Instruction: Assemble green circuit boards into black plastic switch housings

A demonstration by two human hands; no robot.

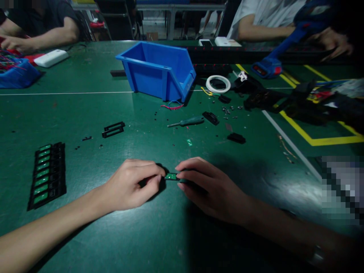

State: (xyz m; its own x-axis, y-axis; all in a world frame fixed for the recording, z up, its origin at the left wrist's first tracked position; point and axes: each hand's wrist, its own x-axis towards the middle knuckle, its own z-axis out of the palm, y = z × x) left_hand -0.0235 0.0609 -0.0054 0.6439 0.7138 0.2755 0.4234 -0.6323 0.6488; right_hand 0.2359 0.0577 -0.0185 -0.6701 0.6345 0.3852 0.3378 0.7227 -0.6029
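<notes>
Between my two hands, low over the green tabletop, is a small green circuit board [171, 176], which seems to sit in a dark housing. My left hand [139, 182] pinches its left end between thumb and forefinger. Fingers of my right hand [207, 187] close around the right end, where they hide part of the piece. To the left lies a row of black housings with green boards [44, 172], set side by side. Black rectangular frames [113, 129] rest beyond my left hand. A screwdriver with a green handle [190, 121] lies past my right hand.
An open blue bin [159, 70] stands at the back, near a white tape roll [218, 84]. Loose screws [227, 110] and black plastic covers [236, 138] are scattered right of centre. A blue cordless tool [270, 66] lies far right. Two co-workers sit across the table.
</notes>
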